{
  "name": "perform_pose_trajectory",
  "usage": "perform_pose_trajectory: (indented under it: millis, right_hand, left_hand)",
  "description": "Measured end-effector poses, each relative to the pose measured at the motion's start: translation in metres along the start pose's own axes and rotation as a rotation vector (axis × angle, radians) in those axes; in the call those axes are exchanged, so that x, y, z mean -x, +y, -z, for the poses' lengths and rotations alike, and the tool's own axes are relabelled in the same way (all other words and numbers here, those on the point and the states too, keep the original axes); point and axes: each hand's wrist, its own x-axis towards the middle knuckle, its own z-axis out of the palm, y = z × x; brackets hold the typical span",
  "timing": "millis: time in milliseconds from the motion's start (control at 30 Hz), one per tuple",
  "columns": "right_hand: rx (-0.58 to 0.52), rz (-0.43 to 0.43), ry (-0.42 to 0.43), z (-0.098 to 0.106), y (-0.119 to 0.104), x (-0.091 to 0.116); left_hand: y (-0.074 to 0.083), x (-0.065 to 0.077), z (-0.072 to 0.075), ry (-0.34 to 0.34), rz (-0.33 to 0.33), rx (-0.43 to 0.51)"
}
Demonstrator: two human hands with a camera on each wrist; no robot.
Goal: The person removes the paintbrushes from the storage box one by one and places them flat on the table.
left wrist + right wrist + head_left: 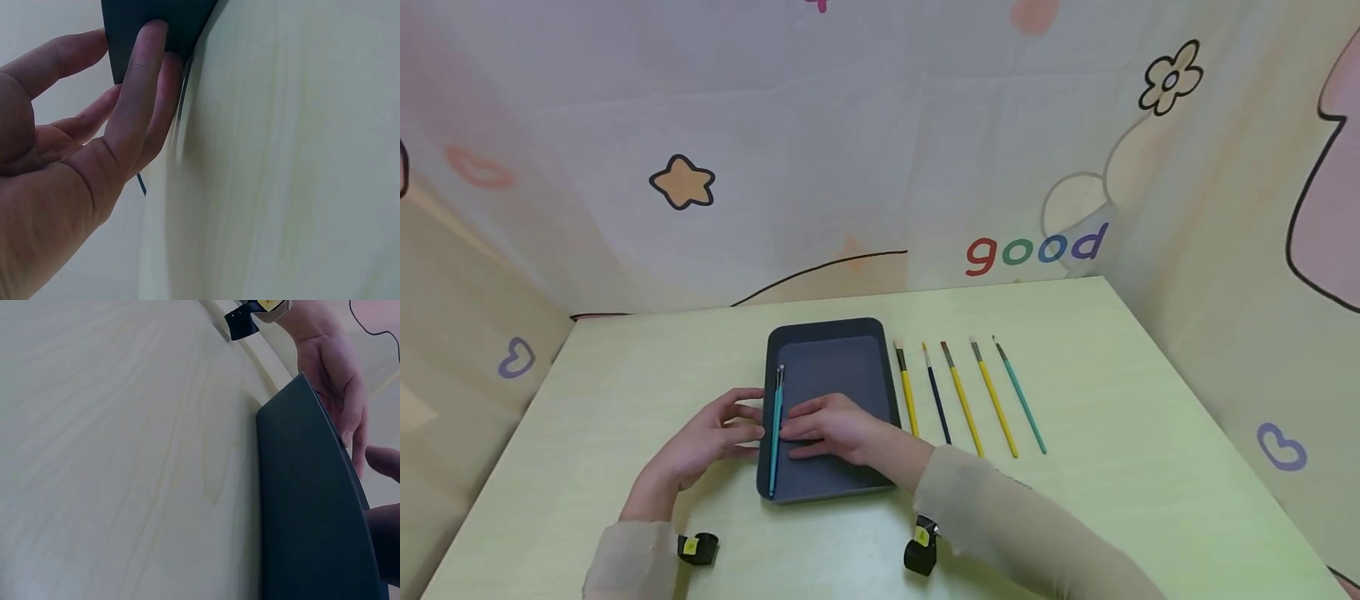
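A dark grey tray [850, 358] lies on the table. Two teal paintbrushes [777, 425] lie side by side along its left inner wall, bristles toward the far end. My right hand [835, 429] reaches over the tray's right rim, with extended fingertips right at the teal brushes. At the tray's left side is my left hand [715, 433], its loosely spread fingers touching the outer wall. In the left wrist view, its fingers [145, 69] rest on the tray's dark wall [134, 25]. The right wrist view shows mainly the tray's outer side [306, 500].
Right of the tray, several paintbrushes lie in a row: yellow ones [961, 396], a dark blue one [937, 396] and a teal one [1022, 400]. Black camera mounts [697, 548] sit by the wrists. Printed cloth [775, 167] stands behind and beside the table [1112, 417].
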Motion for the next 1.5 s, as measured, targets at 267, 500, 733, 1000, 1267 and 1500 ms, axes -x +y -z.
perform_pose_trajectory:
  millis: [267,500,733,1000,1267,1500]
  right_hand:
    - [0.019,0.045,0.054,-0.007,0.003,-0.008]
    - [0.135,0.108,0.154,-0.017,0.005,-0.018]
    - [0.246,0.115,0.229,-0.022,0.004,-0.022]
    - [0.253,0.109,0.221,-0.022,0.005,-0.020]
    - [0.236,0.082,0.219,-0.020,0.002,-0.016]
    - [0.217,0.060,0.187,-0.011,-0.003,-0.012]
  left_hand:
    - [0.002,-0.003,-0.001,-0.007,-0.009,0.011]
    - [0.005,-0.004,-0.002,-0.004,-0.013,0.000]
    - [0.006,-0.005,-0.004,-0.020,-0.024,-0.008]
    - [0.002,-0.004,-0.004,-0.003,-0.013,0.010]
    - [-0.002,-0.001,-0.003,0.001,-0.018,0.017]
    - [-0.002,0.000,-0.003,0.018,-0.016,0.009]
